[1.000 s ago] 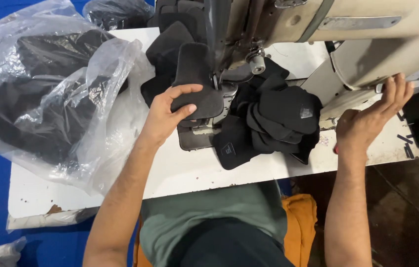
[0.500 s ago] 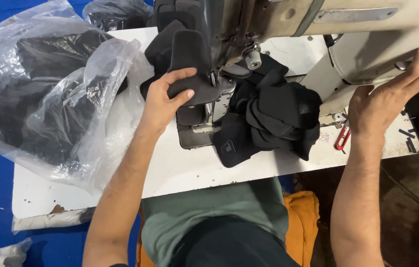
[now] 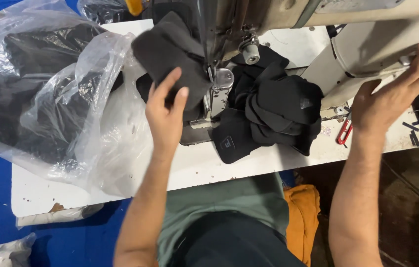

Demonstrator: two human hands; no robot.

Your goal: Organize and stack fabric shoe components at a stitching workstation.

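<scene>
Left hand (image 3: 166, 114) flat, fingers spread, pressing a dark grey padded fabric piece (image 3: 172, 54) at the needle of a cream-coloured industrial sewing machine (image 3: 367, 34). Right hand (image 3: 392, 96) open against the machine's end, holding nothing. Heap of finished black fabric pieces (image 3: 273, 113) just right of the left hand; clear plastic bag of dark cloth (image 3: 46, 94) to its left, on the white tabletop (image 3: 209, 165). Best done with fingertips kept clear of the needle and the piece fed level, edge aligned.
</scene>
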